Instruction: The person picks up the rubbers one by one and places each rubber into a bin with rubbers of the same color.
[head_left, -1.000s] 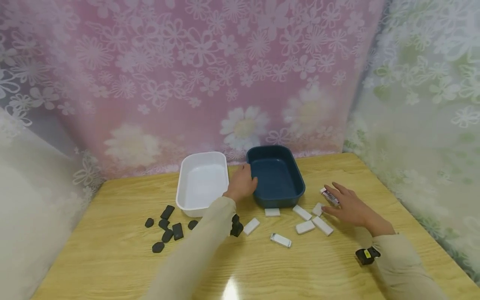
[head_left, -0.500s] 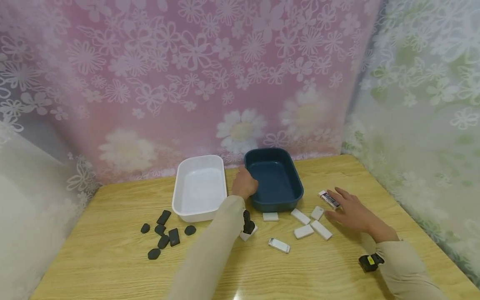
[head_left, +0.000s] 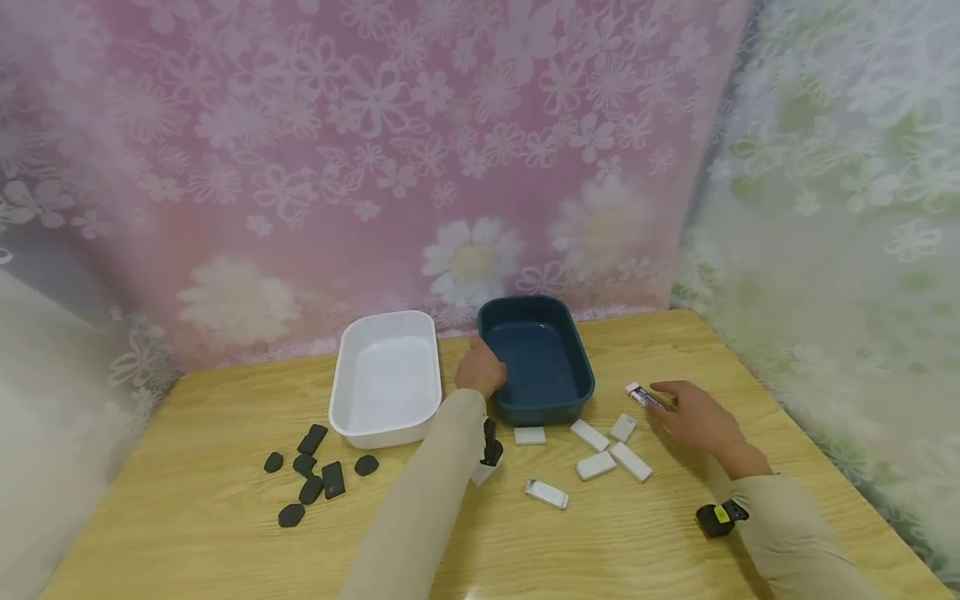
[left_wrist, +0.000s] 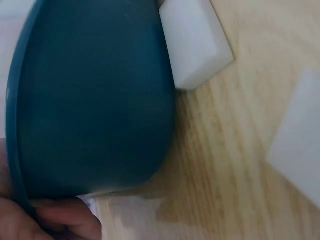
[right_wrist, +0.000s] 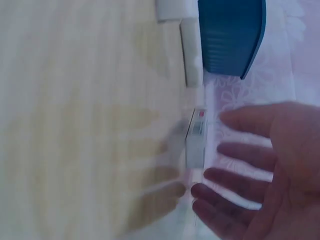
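Note:
My left hand [head_left: 482, 367] grips the left rim of a dark blue bin [head_left: 551, 408] at the back of the wooden table. In the left wrist view its fingers [left_wrist: 55, 220] curl on the blue bin's [left_wrist: 95, 100] rim, and a white eraser [left_wrist: 195, 45] lies against the bin's wall. My right hand [head_left: 667, 402] reaches over a paper-wrapped eraser [head_left: 637, 392] to the right of the bin. The right wrist view shows that hand [right_wrist: 235, 160] with fingers spread beside the wrapped eraser [right_wrist: 196, 137], not holding it.
A white bin [head_left: 375, 433] stands left of the blue one. Several white erasers [head_left: 596, 465] lie in front of the blue bin, and several black erasers [head_left: 311, 467] at the front left. Floral curtains close off the back and sides.
My right hand has drawn its fingers closer together and shifted toward the wrapped eraser. My left hand stays on the blue bin's rim. The view has drifted a little.

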